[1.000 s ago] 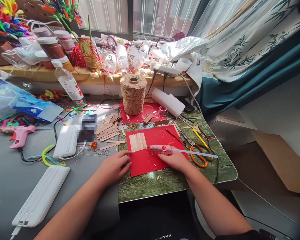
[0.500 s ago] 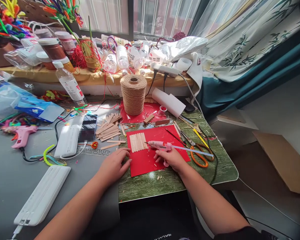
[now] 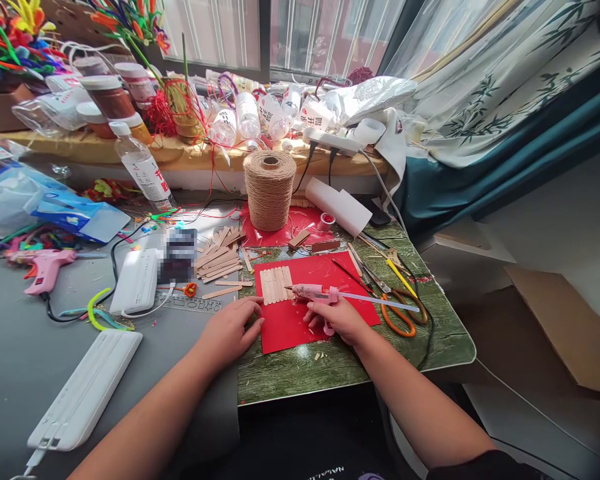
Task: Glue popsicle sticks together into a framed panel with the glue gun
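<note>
Currently: two hands (image 3: 237,331) (image 3: 337,320) apart | right clamped on one pink glue gun (image 3: 316,293), clear stick protruding | one red sheet (image 3: 320,323), flat

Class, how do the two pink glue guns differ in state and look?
The held glue gun is in the right hand over the red sheet; the resting glue gun lies on the grey surface. A longer stick shows behind the held glue gun than the resting glue gun. Both are pink.
</note>
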A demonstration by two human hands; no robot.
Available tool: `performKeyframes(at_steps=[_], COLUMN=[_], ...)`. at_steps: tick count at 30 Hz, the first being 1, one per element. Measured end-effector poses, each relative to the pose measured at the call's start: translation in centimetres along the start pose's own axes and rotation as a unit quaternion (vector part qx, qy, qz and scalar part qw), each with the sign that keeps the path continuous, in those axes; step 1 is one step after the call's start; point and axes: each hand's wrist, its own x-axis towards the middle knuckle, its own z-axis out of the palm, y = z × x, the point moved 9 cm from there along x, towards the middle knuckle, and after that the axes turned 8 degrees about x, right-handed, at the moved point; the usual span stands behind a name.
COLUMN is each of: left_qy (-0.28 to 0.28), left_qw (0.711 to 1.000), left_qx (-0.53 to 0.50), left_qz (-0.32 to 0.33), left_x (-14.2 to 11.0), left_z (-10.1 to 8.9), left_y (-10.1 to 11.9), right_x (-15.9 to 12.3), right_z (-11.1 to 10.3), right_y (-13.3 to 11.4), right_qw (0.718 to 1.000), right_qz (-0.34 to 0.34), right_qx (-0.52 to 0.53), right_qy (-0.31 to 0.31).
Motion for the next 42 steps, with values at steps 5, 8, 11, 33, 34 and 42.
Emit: performKeyframes(at_steps=[5,8,11,33,34,42], left_qy=[0.002,0.009,0.025,0.01,0.001,-0.045], left_qw=[1.0,1.0,0.998,0.997,0.997,0.997], left_qx=[0.0,-0.015,-0.047,0.066,0.066,0.053], left_qz=[0.003,-0.005,-0.019,0.027,0.031,0.037], left_x=[0.0,0.0,-0.1,7.0,7.2,7.7], left_z=[0.0,-0.2,-1.1,-2.2,-2.2,-2.1], left_y=[0.0,-0.2,-0.3,-2.3,-2.3,-2.9], right_x=[0.0,0.2,0.6,1.5,1.5,0.2], right_z=[0.4,-0.3,-1.7,-2.4,-2.4,-1.7], right_y=[0.2,0.5,0.2,-0.5,-0.6,-3.1], right_qw=[1.0,1.0,0.996,0.991,0.99,0.966], right_qz=[0.0,-0.01,-0.027,-0.046,-0.048,-0.066], right_qx=[-0.005,-0.019,-0.089,-0.106,-0.111,-0.208], right_qy=[-0.014,-0.007,0.019,-0.069,-0.068,-0.136])
